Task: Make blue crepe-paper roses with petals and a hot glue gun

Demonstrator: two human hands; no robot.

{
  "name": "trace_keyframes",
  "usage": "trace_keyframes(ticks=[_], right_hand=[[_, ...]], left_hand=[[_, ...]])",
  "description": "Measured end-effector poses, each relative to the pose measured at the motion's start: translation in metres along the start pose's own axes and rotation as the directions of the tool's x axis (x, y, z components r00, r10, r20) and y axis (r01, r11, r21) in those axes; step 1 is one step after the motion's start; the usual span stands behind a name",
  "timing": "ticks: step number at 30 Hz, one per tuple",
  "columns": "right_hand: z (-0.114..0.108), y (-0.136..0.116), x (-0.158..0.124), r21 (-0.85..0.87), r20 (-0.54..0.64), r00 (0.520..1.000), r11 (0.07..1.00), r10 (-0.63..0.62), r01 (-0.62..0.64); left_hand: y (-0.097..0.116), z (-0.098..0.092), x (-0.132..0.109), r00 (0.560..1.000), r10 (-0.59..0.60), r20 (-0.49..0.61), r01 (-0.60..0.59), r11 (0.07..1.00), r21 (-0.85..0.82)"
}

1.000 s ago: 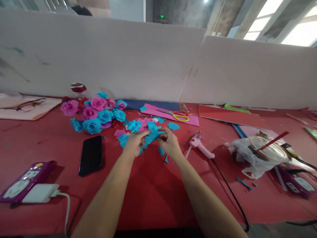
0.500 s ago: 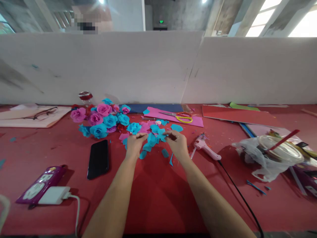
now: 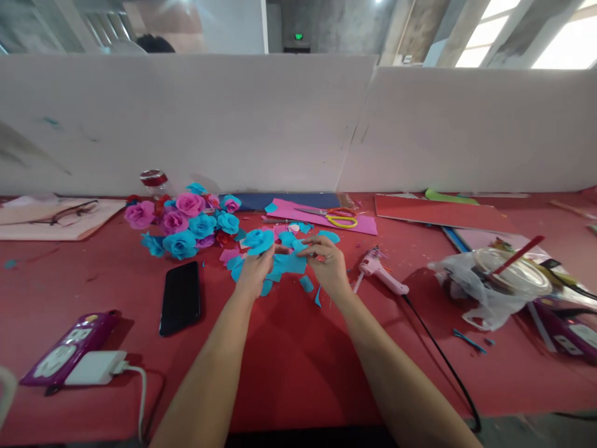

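Note:
A blue paper flower point(image 3: 258, 241) tops the fingers of my left hand point(image 3: 255, 272), which is closed on its underside; the grip itself is partly hidden. To the right, my right hand point(image 3: 328, 264) pinches the edge of a blue paper petal point(image 3: 299, 247) between thumb and fingertips. The two hands are a short gap apart. Below and between them lie loose blue paper pieces point(image 3: 293, 264) and a few pink scraps. A small blue piece point(image 3: 306, 284) rests just left of my right wrist.
Finished pink, blue and red paper flowers point(image 3: 190, 225) stand at left behind a black phone point(image 3: 180, 298). Scissors point(image 3: 342, 218) lie on pink paper at the back. At right are a pink glue gun point(image 3: 383, 275) with its cord and a bagged container point(image 3: 512, 274). A power strip point(image 3: 69, 348) sits front left.
My left hand has turned and brought the blue flower slightly up and to the right. My right hand stays near the petals, fingers slightly shifted. The view has shifted a little.

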State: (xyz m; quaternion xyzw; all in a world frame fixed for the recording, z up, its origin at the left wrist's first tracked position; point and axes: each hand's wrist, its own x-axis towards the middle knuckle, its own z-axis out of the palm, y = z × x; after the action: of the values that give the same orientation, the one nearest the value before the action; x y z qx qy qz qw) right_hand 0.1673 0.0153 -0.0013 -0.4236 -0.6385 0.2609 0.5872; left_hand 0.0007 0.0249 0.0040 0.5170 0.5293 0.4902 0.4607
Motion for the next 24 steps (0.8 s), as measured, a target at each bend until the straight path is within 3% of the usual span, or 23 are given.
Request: trace_keyframes(ticks=[3,5,10,13,15,16,18,20,22,24], right_hand=[[-0.002,0.002,0.002,-0.041,0.083,0.995,0.998,-0.048,0.052],[-0.003,0.002,0.003,-0.090,0.151,0.986,0.992,-0.069,0.084],[-0.011,-0.009,-0.006,-0.226,0.311,0.949,0.967,-0.042,0.117],[-0.036,-0.018,-0.022,-0.387,0.321,0.947,0.914,0.012,0.120],[-0.062,-0.022,-0.033,-0.617,0.200,0.972,0.787,0.127,0.024],[-0.077,-0.022,-0.038,-0.743,0.085,0.977,0.666,0.197,-0.069],[-0.104,-0.019,-0.044,-0.905,-0.107,0.939,0.359,0.326,-0.228],[-0.124,-0.010,-0.043,-0.952,-0.178,0.890,0.156,0.420,-0.265],[-0.133,-0.001,-0.039,-0.968,-0.159,0.851,0.091,0.501,-0.234],[-0.136,0.006,-0.034,-0.972,-0.105,0.837,0.123,0.538,-0.201]], left_hand=[[0.007,0.003,-0.007,0.975,-0.023,0.222,0.036,0.998,-0.057],[0.008,0.003,-0.008,0.957,-0.048,0.285,0.062,0.997,-0.041],[0.009,0.004,-0.009,0.926,-0.101,0.364,0.100,0.995,0.022],[0.008,0.009,-0.010,0.937,-0.103,0.334,0.117,0.993,-0.022],[0.008,0.012,-0.011,0.949,-0.153,0.274,0.162,0.987,-0.011],[0.008,0.013,-0.012,0.953,-0.180,0.245,0.183,0.983,0.009],[0.007,0.013,-0.013,0.952,-0.219,0.216,0.212,0.976,0.055],[0.005,0.012,-0.013,0.938,-0.251,0.239,0.239,0.968,0.078],[0.001,0.011,-0.012,0.922,-0.289,0.257,0.279,0.957,0.074],[-0.003,0.011,-0.010,0.917,-0.305,0.258,0.299,0.952,0.063]])
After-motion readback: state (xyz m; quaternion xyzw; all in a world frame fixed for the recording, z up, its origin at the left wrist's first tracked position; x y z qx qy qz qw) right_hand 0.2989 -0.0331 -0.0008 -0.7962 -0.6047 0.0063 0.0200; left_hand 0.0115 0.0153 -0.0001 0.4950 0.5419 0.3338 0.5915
